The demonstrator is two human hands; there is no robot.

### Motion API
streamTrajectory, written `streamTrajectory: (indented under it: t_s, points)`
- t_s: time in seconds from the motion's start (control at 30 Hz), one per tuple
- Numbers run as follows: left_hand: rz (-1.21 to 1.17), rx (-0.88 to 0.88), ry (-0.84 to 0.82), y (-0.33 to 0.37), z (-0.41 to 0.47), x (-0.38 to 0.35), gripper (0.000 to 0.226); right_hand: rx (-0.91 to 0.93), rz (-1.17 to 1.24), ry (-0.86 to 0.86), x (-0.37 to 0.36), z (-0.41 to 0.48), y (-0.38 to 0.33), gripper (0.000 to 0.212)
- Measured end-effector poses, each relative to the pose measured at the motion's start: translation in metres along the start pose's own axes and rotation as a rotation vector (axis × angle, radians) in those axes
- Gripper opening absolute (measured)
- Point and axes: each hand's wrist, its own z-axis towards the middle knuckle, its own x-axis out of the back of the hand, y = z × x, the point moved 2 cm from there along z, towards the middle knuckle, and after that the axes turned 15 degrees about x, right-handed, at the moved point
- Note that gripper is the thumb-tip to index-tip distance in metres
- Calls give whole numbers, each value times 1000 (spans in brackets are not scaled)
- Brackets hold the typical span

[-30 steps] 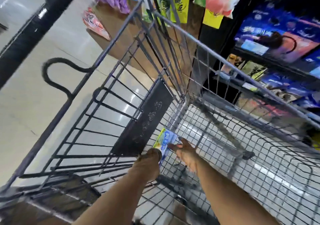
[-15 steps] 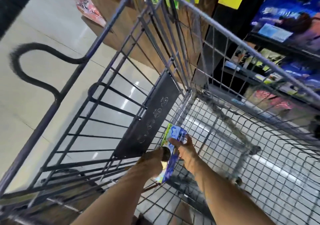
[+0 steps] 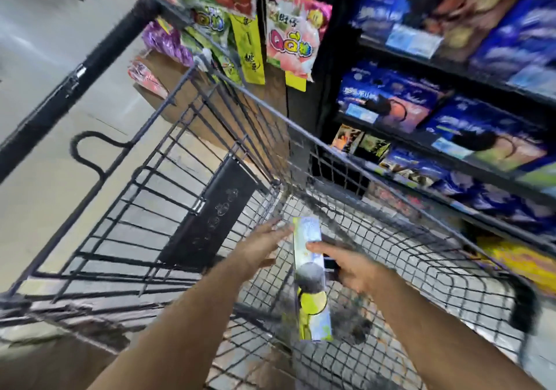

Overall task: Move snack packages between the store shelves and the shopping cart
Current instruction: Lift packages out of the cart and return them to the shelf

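A long blue and green snack box point(image 3: 310, 281) is held edge-up inside the wire shopping cart point(image 3: 421, 257). My right hand point(image 3: 346, 264) grips the box from its right side, thumb on the top edge. My left hand point(image 3: 261, 245) is beside the box on its left, fingers straight and spread, their tips near the box's far end; whether they touch it is unclear. On the right stand the store shelves point(image 3: 451, 67) stacked with blue snack boxes point(image 3: 391, 103).
Hanging candy bags point(image 3: 291, 40) and yellow tags cover a wooden display end beyond the cart. The cart's black handle bar point(image 3: 75, 79) crosses the upper left, with its folded child-seat flap point(image 3: 210, 215) below. Pale tiled floor point(image 3: 36, 179) lies to the left.
The box has risen from the cart's far corner and turned edge-up. My left hand has let go and opened; my right hand now grips the box alone. The view swung up toward the shelves.
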Motion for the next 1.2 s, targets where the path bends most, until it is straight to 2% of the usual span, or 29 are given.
streamTrajectory:
  t_s: [0.2,0.27,0.4,0.5,0.57,0.7,0.8,0.93,1.07,1.1,1.2]
  points:
    - [39,-120,-139,43,-90,-93,90,85,-132,-76,46,-115,-77,40]
    - [24,-178,-159,55,-126,-123,84,149,-130,-107,60,-159,-97,40]
    - [-71,-322,-139,80,-204,-182,55,290,-74,-118,96,-243,-134,38]
    - [-225,-404,-63,103,-257,-219,35,325,-139,-102,125,-307,-161,45]
    - [-336,-439,1,122,-291,-240,34,357,-145,-50,145,-349,-178,51]
    - [-489,-562,-5,159,-356,-286,36,459,-1,42,189,-424,-207,62]
    - [-512,-658,-71,182,-397,-320,43,579,77,95,209,-469,-229,56]
    - [-414,-793,-149,211,-435,-358,49,787,169,318,225,-519,-259,58]
    - [-85,-947,-115,233,-458,-386,63,922,201,447,254,-567,-273,63]
    - [-10,-973,-93,236,-464,-395,60,949,207,467,261,-579,-275,62]
    - [148,-1083,-48,245,-482,-425,30,1025,233,532,280,-612,-281,58]
